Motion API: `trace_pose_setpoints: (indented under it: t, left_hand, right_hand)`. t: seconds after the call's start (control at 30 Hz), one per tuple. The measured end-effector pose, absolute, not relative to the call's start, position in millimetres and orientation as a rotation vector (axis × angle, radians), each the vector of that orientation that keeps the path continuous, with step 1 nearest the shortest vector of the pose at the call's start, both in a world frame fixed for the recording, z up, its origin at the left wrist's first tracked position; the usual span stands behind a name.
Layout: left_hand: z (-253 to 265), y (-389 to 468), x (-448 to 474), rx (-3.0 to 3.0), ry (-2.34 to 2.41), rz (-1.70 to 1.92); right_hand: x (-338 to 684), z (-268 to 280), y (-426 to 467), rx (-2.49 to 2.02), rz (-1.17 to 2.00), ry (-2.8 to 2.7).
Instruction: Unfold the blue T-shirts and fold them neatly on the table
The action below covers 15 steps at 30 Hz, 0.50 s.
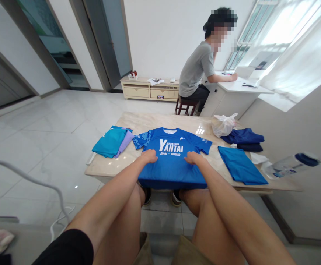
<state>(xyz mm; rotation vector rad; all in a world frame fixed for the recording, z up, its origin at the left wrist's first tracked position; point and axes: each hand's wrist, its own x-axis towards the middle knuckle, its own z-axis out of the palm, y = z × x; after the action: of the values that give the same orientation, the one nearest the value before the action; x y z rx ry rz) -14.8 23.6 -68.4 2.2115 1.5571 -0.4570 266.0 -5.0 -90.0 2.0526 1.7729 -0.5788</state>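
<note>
A blue T-shirt (171,167) with white "Marathon Yantai" lettering lies spread front up on the marble-topped table (107,165). Its collar points away from me and its hem hangs over the near edge. My left hand (150,156) is closed on the shirt's left side, below the patterned sleeve. On the opposite side, my right hand (192,157) grips the fabric beside the lettering, fingers curled. Folded teal and purple clothes (112,141) lie to the left. A folded blue garment (241,165) is on the right.
A water bottle (290,165), dark blue clothes (243,138) and a white plastic bag (223,125) are at the table's right. Beyond, a person in a grey shirt (196,66) sits at a white desk (240,85). A low cabinet (136,91) stands against the wall.
</note>
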Motion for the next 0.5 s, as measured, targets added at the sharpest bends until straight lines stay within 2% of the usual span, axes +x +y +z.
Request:
trace_pose_setpoints:
  t: [0.5]
  left_hand:
    - [-84.8, 33.6, -18.9, 2.209, 1.460, -0.541]
  right_hand:
    - [271.5, -81.9, -8.4, 1.962, -0.743, 1.740]
